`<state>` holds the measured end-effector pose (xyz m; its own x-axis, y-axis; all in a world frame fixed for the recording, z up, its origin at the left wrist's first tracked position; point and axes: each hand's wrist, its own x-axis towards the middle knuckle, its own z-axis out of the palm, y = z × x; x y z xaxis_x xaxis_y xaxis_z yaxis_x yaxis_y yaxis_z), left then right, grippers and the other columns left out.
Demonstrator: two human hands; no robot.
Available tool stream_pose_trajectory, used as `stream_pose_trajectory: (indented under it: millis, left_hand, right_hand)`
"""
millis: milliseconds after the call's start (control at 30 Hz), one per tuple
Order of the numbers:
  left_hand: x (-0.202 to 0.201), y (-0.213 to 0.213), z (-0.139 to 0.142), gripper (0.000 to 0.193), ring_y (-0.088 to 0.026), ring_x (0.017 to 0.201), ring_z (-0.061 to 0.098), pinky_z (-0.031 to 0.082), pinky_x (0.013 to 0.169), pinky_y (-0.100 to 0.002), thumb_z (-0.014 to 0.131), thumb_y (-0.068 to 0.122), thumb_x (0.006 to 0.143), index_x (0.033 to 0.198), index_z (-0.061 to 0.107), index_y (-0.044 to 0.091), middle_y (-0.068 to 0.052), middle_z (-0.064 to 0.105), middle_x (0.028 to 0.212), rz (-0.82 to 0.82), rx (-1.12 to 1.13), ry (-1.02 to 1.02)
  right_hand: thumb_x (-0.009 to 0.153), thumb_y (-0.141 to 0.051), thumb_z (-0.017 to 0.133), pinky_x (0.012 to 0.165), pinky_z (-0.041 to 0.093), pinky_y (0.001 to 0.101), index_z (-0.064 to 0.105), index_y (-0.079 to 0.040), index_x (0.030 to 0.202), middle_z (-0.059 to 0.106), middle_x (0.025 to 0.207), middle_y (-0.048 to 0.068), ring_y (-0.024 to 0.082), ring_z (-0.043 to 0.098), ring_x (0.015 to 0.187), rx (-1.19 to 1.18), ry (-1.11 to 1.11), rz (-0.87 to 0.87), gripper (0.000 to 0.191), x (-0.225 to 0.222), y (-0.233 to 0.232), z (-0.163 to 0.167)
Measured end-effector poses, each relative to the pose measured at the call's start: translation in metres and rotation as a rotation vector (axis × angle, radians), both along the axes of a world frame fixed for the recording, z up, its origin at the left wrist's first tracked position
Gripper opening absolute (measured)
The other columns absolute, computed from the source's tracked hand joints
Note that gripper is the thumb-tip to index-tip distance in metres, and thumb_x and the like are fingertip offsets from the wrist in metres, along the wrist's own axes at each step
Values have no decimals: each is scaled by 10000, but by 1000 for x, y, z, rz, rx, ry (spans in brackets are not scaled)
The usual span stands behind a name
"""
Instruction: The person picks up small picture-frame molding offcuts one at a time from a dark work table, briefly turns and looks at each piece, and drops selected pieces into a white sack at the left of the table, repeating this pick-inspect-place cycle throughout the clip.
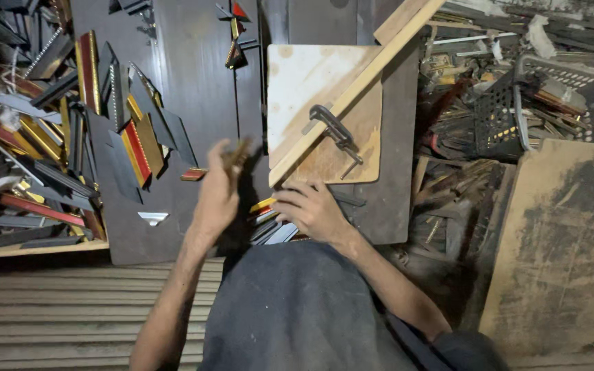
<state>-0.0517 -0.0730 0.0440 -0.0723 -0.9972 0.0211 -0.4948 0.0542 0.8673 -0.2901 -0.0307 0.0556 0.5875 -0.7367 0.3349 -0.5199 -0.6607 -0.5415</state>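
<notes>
While the left hand (pixel 216 192) is lifting a short moulding offcut (pixel 236 156), fingers closed on it, above the dark tabletop (pixel 194 75), the right hand (pixel 314 209) is resting spread on the striped pieces (pixel 269 218), best kept steadying them.

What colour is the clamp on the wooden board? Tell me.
Dark grey metal clamp, clearest in the head view.

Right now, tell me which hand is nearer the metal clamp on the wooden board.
The right hand. It rests just below the metal clamp, near the lower edge of the wooden board. The left hand is raised farther off to the clamp's left, holding a small moulding piece.
</notes>
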Motion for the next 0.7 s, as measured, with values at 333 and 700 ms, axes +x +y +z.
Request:
stream_pose_trajectory:
  millis: [333, 700]
  left_hand:
    - [-68, -16, -3, 165, -284, 906, 657, 514, 782, -388, 791, 196, 908, 982, 774, 50, -114, 689, 933, 125, 58, -108]
    - [10, -32, 40, 226, -287, 1076, 604, 416, 949, -489, 712, 257, 1042, 1213, 731, 110, -56, 690, 1187, 271, -159, -629]
  right_hand:
    - [833, -159, 821, 931, 435, 397, 765, -118, 1130, 708, 1105, 6, 230, 636, 1127, -136, 93, -286, 305, -22, -55, 27]
    - [844, -171, 741, 998, 436, 478, 768, -191, 1243, 690, 1199, 9, 218, 618, 1205, -279, 376, -259, 401, -27, -205, -28]
